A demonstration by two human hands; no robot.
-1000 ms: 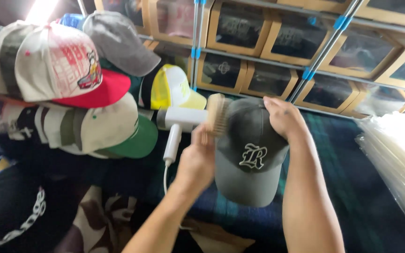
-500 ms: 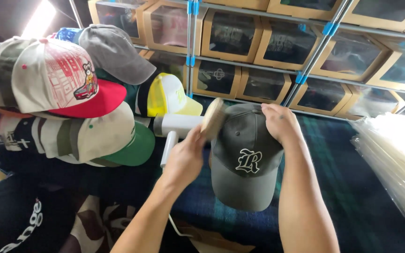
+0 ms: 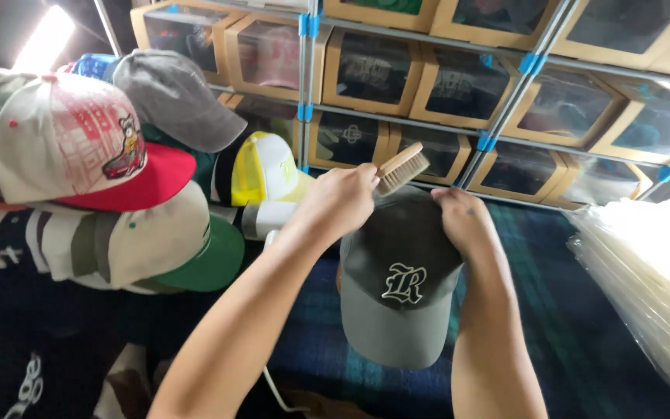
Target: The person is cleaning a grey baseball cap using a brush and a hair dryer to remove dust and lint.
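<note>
On grey cap point(image 3: 397, 271), wooden brush point(image 3: 401, 167)

Metal shelving point(image 3: 306, 70) of windowed cardboard boxes point(image 3: 366, 74), dark plaid cloth point(image 3: 575, 326) below, bright light point(image 3: 44, 39) upper left

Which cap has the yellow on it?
The yellow-and-white mesh cap, sitting behind the left hand near the box shelves. The other caps are grey, white with red or green brims, and the held dark grey cap.
</note>
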